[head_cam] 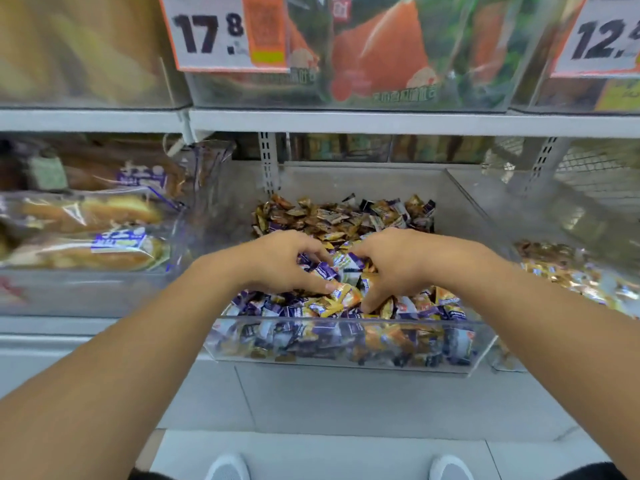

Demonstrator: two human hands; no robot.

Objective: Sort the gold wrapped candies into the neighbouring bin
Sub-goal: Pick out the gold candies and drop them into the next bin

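A clear plastic bin (346, 327) in front of me holds a heap of mixed gold and purple wrapped candies (346, 216). Both hands are down in the heap near its front. My left hand (277, 261) curls its fingers over purple candies, its thumb touching a gold wrapped candy (341, 297). My right hand (391, 261) has bent fingers dug in among the wrappers beside that same candy. Whether either hand has a firm hold on a candy is hidden by the fingers. The neighbouring bin (571, 271) on the right holds gold wrapped candies.
To the left is a clear bin of bagged bread rolls (86, 237). A white shelf edge (346, 121) runs above, with packaged goods and price tags (207, 32) over it. The floor and my shoes (228, 467) show below the bin.
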